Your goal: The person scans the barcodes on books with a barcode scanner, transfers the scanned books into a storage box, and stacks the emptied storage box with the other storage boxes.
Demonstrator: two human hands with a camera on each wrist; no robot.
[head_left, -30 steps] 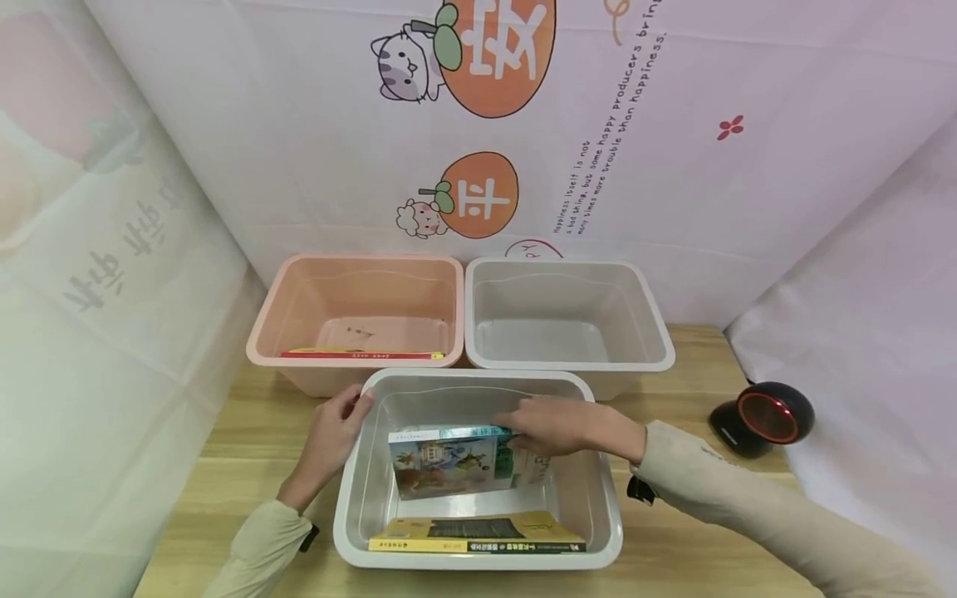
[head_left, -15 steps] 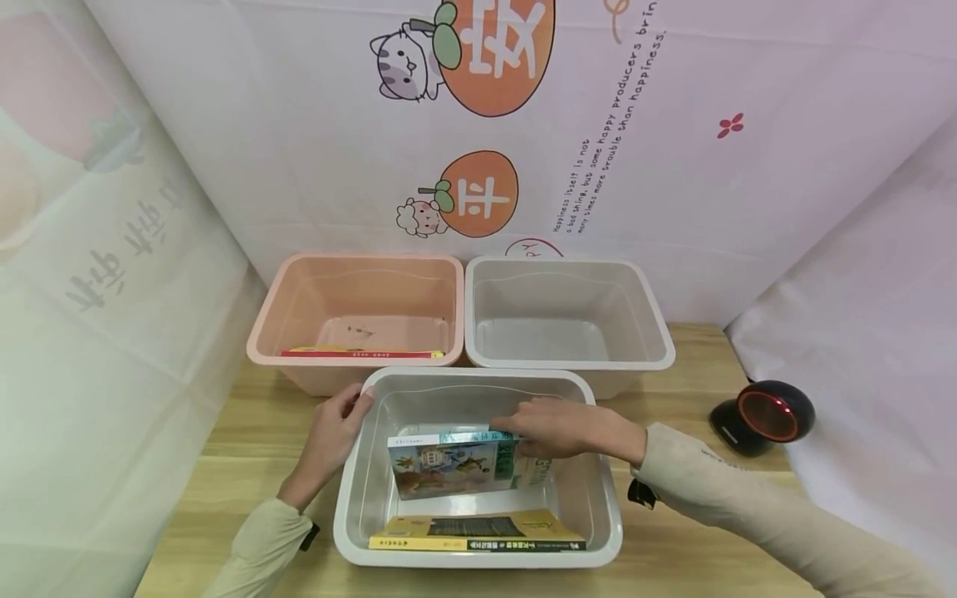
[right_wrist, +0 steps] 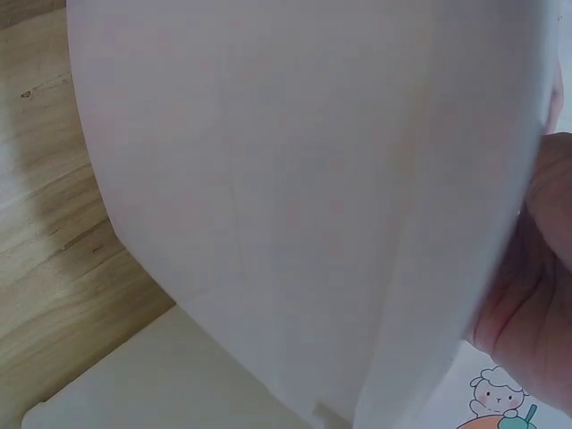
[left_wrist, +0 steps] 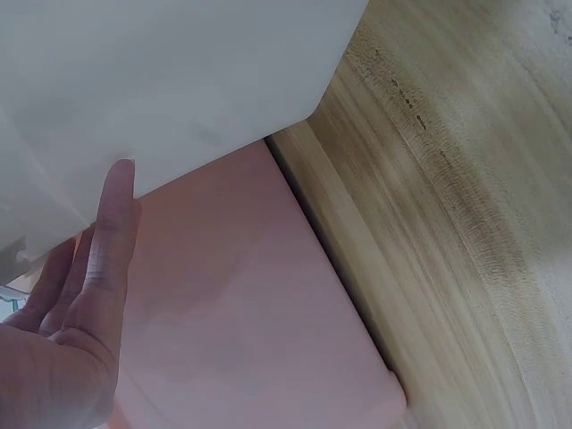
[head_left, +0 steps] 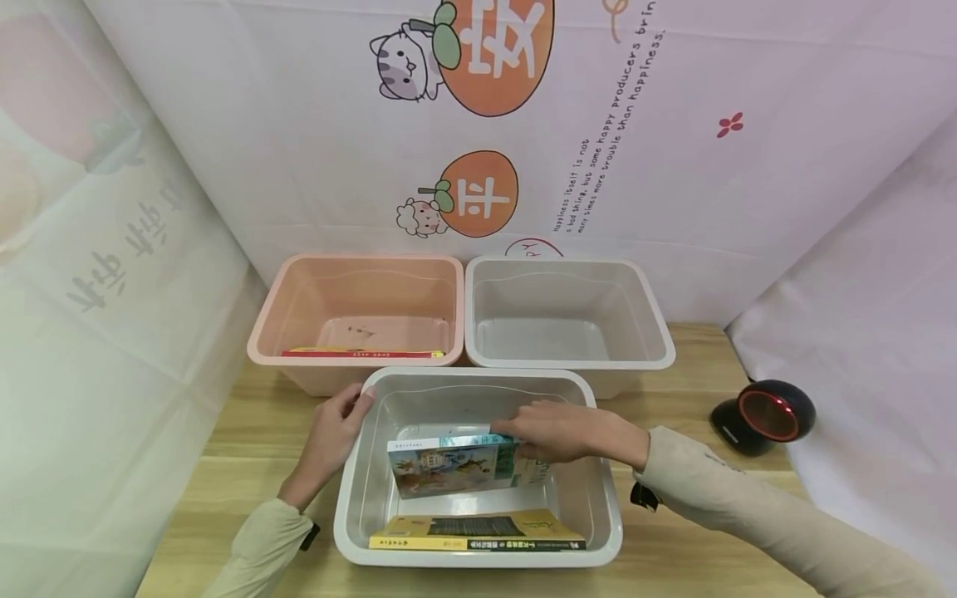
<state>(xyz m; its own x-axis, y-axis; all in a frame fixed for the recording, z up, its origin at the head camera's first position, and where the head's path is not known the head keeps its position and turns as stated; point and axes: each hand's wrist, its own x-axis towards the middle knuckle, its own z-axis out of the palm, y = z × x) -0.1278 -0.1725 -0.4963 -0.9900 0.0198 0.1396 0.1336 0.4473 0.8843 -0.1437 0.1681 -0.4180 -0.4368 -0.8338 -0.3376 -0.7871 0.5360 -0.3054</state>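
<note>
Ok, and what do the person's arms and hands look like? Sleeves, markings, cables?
Left hand and right hand: both bare, no gloves. Long beige sleeves, left sleeve and right sleeve. Small dark marking on the right forearm, unreadable. Black gear at each cuff: left, right. No cables visible.
</note>
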